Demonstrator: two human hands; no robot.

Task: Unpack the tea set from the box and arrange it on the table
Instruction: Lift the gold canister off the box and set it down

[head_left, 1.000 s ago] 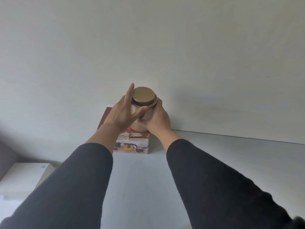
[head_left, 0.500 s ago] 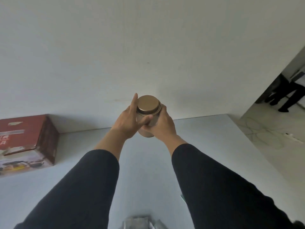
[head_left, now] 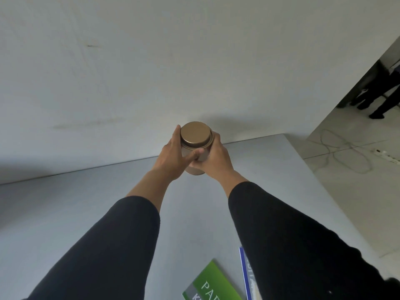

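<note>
A round bronze tea canister [head_left: 195, 137] with a flat lid is held upright between both my hands, near the far right part of the grey table [head_left: 65, 204]. My left hand [head_left: 173, 156] wraps its left side with the thumb across the front. My right hand [head_left: 216, 159] grips its right side. The canister's base is at or just above the tabletop; I cannot tell if it touches. The tea set box is out of view.
A white wall stands right behind the table's far edge. A green booklet [head_left: 211, 284] and a blue-edged one [head_left: 246, 276] lie at the near edge. The table's right edge drops to a tiled floor with cables [head_left: 344, 154] and a person's legs [head_left: 381, 94].
The view has swung right, so the red box has left the frame on the left. Both hands carried the canister to the right and lowered it toward the table.
</note>
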